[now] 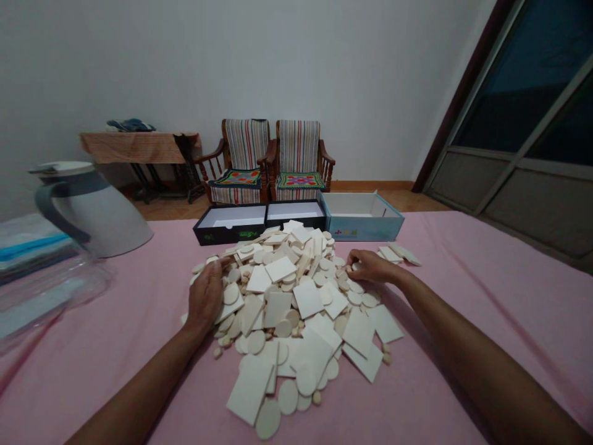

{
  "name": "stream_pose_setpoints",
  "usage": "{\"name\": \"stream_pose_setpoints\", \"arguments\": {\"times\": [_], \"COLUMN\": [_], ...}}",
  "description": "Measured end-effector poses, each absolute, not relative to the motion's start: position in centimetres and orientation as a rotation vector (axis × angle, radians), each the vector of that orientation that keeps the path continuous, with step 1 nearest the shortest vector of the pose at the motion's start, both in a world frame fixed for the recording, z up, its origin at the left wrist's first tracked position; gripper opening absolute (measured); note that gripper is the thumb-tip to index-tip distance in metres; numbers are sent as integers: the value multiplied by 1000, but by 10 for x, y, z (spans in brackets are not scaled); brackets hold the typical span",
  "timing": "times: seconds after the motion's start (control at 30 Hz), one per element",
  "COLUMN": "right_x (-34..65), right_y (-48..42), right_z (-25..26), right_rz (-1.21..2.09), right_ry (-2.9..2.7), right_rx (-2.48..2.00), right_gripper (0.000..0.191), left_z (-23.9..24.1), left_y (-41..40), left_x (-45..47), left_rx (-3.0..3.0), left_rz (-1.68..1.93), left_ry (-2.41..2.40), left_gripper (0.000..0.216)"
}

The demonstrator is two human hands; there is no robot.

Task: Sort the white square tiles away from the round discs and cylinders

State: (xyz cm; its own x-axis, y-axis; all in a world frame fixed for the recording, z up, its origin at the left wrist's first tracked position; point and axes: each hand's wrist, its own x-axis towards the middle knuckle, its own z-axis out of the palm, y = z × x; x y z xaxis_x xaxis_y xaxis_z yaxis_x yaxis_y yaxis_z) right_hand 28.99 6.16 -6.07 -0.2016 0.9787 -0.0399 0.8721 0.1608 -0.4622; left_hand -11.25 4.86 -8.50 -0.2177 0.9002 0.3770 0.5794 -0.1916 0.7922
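A big heap of pale wooden pieces point(291, 303), squares, rectangles and round discs, lies on a pink cloth point(139, 321). My left hand point(206, 293) rests on the heap's left edge, fingers curved over some discs and pointing away from me. My right hand point(370, 267) is at the heap's far right side, fingers curled around a small round piece. A few flat pieces point(398, 253) lie apart just beyond my right hand.
Three open boxes stand behind the heap: two black ones point(230, 224) point(296, 213) and a light blue one point(359, 216). A white jug point(88, 207) and folded plastic-wrapped items point(37, 266) sit at the left. Two striped armchairs point(271, 161) stand against the far wall.
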Motion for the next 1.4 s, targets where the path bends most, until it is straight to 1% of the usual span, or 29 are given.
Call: {"name": "stream_pose_setpoints", "arguments": {"times": [0.17, 0.27, 0.33, 0.43, 0.53, 0.67, 0.73, 0.87, 0.97, 1.13, 1.3, 1.4], "right_x": [267, 220, 180, 121, 76, 53, 59, 106, 161, 260, 323, 335], "right_y": [62, 62, 63, 66, 72, 79, 80, 78, 72, 50, 19, 3], "right_z": [-16, 11, 22, 26, 25, 24, 23, 15, 3, -22, -40, -50], "right_rz": [691, 708, 661, 572, 488, 464, 485, 585, 703, 806, 735, 772], "right_ry": [-2142, -2287, -2387, -2489, -2526, -2453, -2343, -2131, -2030, -1935, -2078, -2185], "right_rx": [-1587, -1328, -1192, -1088, -1090, -1080, -1094, -1135, -1220, -1464, -1783, -1818], "right_gripper": [14, 15, 14, 18, 18, 26, 24, 9, 8, 13, 17, 29], "left_z": [-84, -84, -83, -81, -79, -81, -83, -85, -84, -75, -67, -66], "left_y": [48, 47, 46, 44, 43, 43, 44, 46, 46, 42, 40, 39], "left_x": [-111, -109, -108, -105, -104, -106, -107, -108, -107, -109, -109, -109], "left_rx": [1710, 1659, 1586, 1452, 1342, 1300, 1317, 1327, 1370, 1517, 1504, 1501], "left_rz": [1409, 1443, 1483, 1559, 1637, 1672, 1665, 1645, 1618, 1513, 1491, 1494], "left_ry": [1718, 1673, 1623, 1538, 1441, 1386, 1424, 1462, 1507, 1683, 1722, 1726], "left_gripper": [63, 69, 73, 76, 76, 73, 72, 73, 71, 63, 54, 50]}}
